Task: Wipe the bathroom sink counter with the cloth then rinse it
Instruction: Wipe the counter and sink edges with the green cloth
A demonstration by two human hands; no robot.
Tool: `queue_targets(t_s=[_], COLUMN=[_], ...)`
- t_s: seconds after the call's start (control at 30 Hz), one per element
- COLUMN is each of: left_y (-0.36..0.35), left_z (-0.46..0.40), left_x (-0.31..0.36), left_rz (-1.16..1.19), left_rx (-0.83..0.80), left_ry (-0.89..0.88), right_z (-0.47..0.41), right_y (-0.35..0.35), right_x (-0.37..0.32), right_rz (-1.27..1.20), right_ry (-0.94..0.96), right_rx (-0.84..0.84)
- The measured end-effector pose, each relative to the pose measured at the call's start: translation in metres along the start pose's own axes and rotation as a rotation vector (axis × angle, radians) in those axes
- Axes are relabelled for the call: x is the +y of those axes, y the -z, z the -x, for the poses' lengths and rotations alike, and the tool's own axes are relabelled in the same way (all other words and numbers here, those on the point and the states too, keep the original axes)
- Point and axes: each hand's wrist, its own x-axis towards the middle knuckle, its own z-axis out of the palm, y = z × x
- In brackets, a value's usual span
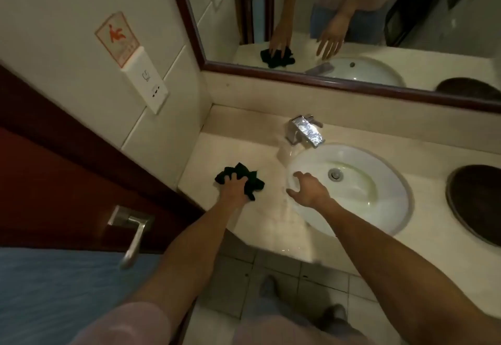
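A dark crumpled cloth (250, 179) lies on the beige counter (238, 149), left of the white oval sink (379, 201). My left hand (233, 188) presses down on the cloth and grips it. Over the sink's left rim hovers my right hand (307, 188), fingers spread and holding nothing. A chrome faucet (306, 130) stands behind the sink. The counter between cloth and sink looks wet and glossy. I cannot tell whether water runs from the faucet.
A framed mirror (352, 19) above the counter reflects both hands. A round dark lid or tray (477, 203) sits on the counter at right. A tiled wall with a socket plate (146, 81) stands left. A door with a metal handle (132, 236) is at lower left.
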Motion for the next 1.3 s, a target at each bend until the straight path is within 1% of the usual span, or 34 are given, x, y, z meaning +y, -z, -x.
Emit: queue_targets(t_s=[0.1,0.2,0.3,0.4,0.43,0.5,0.57,0.63,0.7,0.77,0.83,0.9,0.97,1.03,1.1,1.17,1.23,1.27,1.3], left_y=[-0.002,0.004,0.008,0.013,0.020,0.040,0.061,0.077,0.083,0.080,0.073,0.066,0.054,0.044,0.034,0.025,0.020,0.019,0.017], left_z=[-0.007,-0.005,0.002,0.008,0.011,0.019,0.023,0.028,0.031,0.035,0.039,0.043,0.044,0.042,0.038,0.032,0.023,0.019,0.016], left_x=[-0.002,-0.002,0.003,0.018,0.028,0.052,0.074,0.091,0.098,0.097,0.090,0.077,0.056,0.030,0.002,-0.023,-0.042,-0.050,-0.057], left_rz=[-0.028,0.046,0.305,0.529,0.595,0.770,0.957,1.093,1.110,1.011,0.919,0.829,0.735,0.626,0.513,0.396,0.264,0.206,0.171], left_rx=[0.013,0.018,0.121,0.298,0.333,0.355,0.323,0.265,0.185,0.095,0.058,0.118,0.192,0.190,0.105,0.020,-0.014,-0.014,-0.015], left_ry=[0.051,0.035,0.014,0.009,-0.007,-0.056,-0.081,-0.066,-0.062,-0.103,-0.092,-0.019,0.084,0.198,0.266,0.281,0.302,0.322,0.346], right_z=[-0.001,-0.001,-0.004,-0.007,-0.009,-0.012,-0.015,-0.017,-0.020,-0.026,-0.030,-0.035,-0.044,-0.060,-0.088,-0.122,-0.157,-0.170,-0.183], right_y=[-0.004,-0.006,-0.007,-0.003,-0.001,0.007,0.021,0.031,0.036,0.034,0.029,0.022,0.013,0.006,-0.001,-0.008,-0.013,-0.013,-0.018], right_x=[0.000,0.000,-0.002,-0.007,-0.008,-0.009,-0.008,-0.007,-0.006,-0.007,-0.010,-0.013,-0.017,-0.018,-0.017,-0.016,-0.015,-0.015,-0.013], right_rz=[-0.054,-0.146,-0.338,-0.580,-0.659,-0.900,-1.204,-1.426,-1.585,-1.667,-1.618,-1.441,-1.098,-0.726,-0.436,-0.130,0.160,0.247,0.292], right_ry=[-0.017,-0.017,0.002,0.000,-0.005,-0.030,-0.051,-0.034,-0.038,-0.045,-0.039,-0.061,-0.047,0.073,0.232,0.346,0.373,0.344,0.307], right_rx=[0.010,0.023,0.057,0.055,0.020,-0.122,-0.298,-0.445,-0.531,-0.555,-0.502,-0.368,-0.158,-0.009,0.019,0.055,0.195,0.230,0.218])
